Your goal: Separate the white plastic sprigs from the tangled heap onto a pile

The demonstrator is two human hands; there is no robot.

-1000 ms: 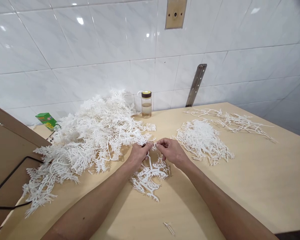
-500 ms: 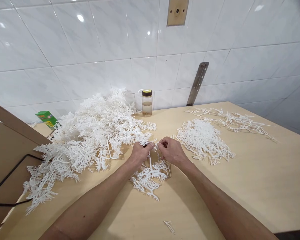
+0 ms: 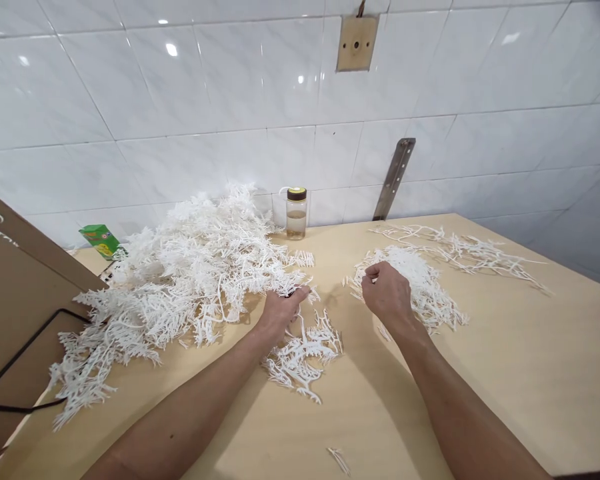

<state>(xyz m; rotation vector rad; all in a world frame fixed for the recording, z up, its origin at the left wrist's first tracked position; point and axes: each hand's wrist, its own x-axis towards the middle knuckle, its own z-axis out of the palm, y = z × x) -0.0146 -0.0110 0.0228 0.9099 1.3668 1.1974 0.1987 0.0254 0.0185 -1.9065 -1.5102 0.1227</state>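
My left hand (image 3: 280, 310) is closed around a white plastic branch (image 3: 303, 343), whose forked, spiky lower part spreads over the table below the fingers. Beside that hand rises a large heap of white plastic foliage (image 3: 180, 267). On the right, my right hand (image 3: 387, 291) hovers at the near left side of a pile of small white sprigs (image 3: 430, 293). Its fingers are curled together; whatever they hold, if anything, is hidden from me.
A water bottle (image 3: 296, 213) stands by the tiled wall. Bare white stems (image 3: 470, 250) lie at the back right. On the left are a green carton (image 3: 100, 241) and a brown cardboard box (image 3: 25, 320). A loose sprig (image 3: 339, 460) lies near the front.
My right hand has moved right, away from my left hand, to the pile of sprigs. My left hand stays on the branch. The view has tilted slightly upward.
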